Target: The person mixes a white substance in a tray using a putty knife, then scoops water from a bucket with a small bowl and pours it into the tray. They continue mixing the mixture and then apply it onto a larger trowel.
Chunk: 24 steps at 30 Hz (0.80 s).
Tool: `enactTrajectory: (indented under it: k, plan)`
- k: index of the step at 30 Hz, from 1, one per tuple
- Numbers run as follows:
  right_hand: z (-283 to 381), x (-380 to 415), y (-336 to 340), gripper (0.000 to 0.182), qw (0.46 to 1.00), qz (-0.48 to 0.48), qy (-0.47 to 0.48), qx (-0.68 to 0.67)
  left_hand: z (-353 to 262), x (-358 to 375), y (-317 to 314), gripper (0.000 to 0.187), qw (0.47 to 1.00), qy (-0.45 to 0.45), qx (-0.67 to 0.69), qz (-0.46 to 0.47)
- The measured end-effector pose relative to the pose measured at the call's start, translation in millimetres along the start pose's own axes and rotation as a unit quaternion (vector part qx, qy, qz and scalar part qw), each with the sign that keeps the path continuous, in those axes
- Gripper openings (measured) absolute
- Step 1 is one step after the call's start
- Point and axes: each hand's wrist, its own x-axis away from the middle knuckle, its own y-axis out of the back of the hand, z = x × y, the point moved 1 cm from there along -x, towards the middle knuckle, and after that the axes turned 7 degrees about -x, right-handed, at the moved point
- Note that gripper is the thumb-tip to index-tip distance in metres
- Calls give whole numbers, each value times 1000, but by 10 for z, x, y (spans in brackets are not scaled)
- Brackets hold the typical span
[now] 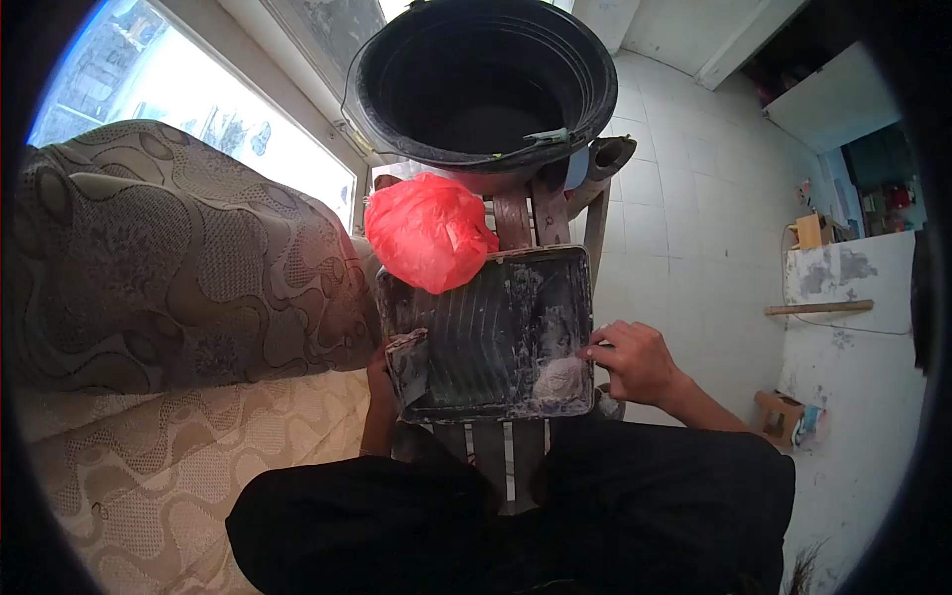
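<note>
A black ribbed paint tray [456, 337], smeared with whitish residue, rests on a slatted wooden bench [486, 451] in front of me. A pale lump of powdery material [560, 381] lies in its lower right corner. My left hand [379, 377] is at the tray's left edge, its fingers mostly hidden by the rim and by a small flat scraper-like piece [407, 367]. My right hand [625, 355] is closed at the right rim, thumb and fingers pinched together there. A crumpled red plastic bag [426, 230] overlaps the tray's upper left corner.
Beyond the tray stands a large black bucket [476, 89] with a green clip on its rim. A patterned cloth-covered sofa [188, 268] is on the left, below a bright window. Pale floor tiles [654, 208] stretch right, towards a cardboard box [779, 418] and a stained white surface.
</note>
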Motion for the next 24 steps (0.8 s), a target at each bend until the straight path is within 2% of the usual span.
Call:
enactTrajectory:
  k: [5,7,11,13,15,17,20,21,22,23,24]
  plan:
    - [-97,-66,-35,37,1000,-7,-6,-15,21,55,-21,38,997,45,56,-30]
    - [-123,-105,-41,37,999,28,-35,-19,-6,49,-44,38,996,53,65,-43]
    - [-56,-279,60,33,996,1,-54,-76,101,22,50,36,994,35,106,3]
    - [26,-412,78,27,985,30,-124,-119,129,23,104,35,994,20,108,21]
    - [18,-515,-166,31,980,2,-116,-164,59,80,27,32,999,-29,19,-11]
    - [73,-591,-521,34,971,-24,-110,-210,113,13,107,32,999,-11,43,1]
    - [389,-593,-1057,44,943,-65,-127,-299,247,-87,217,35,998,9,55,6]
    - [490,-560,-1227,47,868,13,-219,-446,269,-93,233,38,999,6,43,0]
    - [593,-518,-1361,51,757,90,-301,-574,288,-84,256,38,999,7,42,-2]
    - [689,-473,-1445,51,756,91,-300,-575,301,-74,272,38,1000,1,17,-14]
    - [780,-425,-1508,53,780,99,-271,-555,290,-53,251,38,1000,-5,-7,-26]
